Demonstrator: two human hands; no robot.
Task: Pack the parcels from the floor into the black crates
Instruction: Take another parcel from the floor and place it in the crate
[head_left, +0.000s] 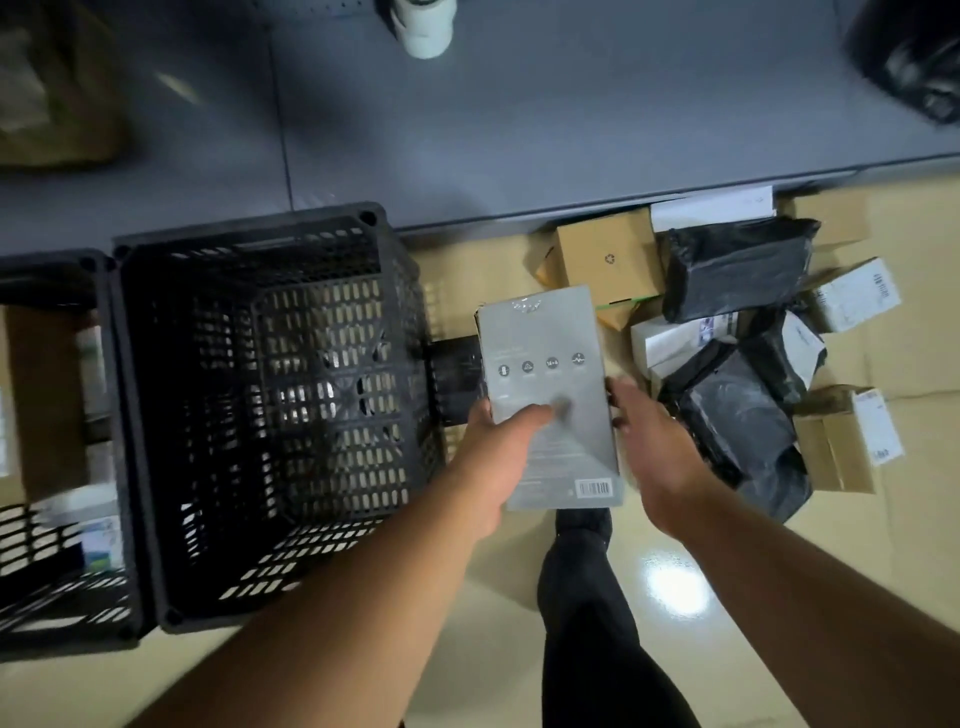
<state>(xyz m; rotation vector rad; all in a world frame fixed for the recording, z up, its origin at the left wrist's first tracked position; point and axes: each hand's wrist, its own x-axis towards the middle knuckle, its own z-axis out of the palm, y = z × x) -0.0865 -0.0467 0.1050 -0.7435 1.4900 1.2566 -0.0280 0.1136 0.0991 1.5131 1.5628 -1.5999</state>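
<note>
Glossy beige floor (493, 623) runs under a dark grey shelf (519, 130) that spans the top of the view. On that shelf stand a white cylinder (423, 26) at the upper edge, a blurred brown parcel (52, 88) at the far left and a dark bag (909, 57) at the far right.

An empty black crate (270, 410) with slotted walls stands on the floor at left of centre. Touching its left side is a second black crate (52, 441), which already holds boxes.

The left hand (498, 457) pinches a flat grey box (550, 400), thumb on the printed face and fingers hidden beneath, holding it just right of the empty crate's rim. A barcode shows at the box's near corner. The right hand (649, 441) is spread, its fingertips at the box's right edge; whether they touch it is unclear.

Under the grey box, a small dark item (454, 379) lies against the crate's right wall. The person's dark-trousered leg and shoe (582, 525) stand directly below the box.

To the right, the remaining parcels lie heaped on flattened cardboard (909, 374): a brown carton (602, 260) with a recycling mark, black plastic mailers (737, 265), white boxes (670, 343) and a labelled brown carton (847, 441).
</note>
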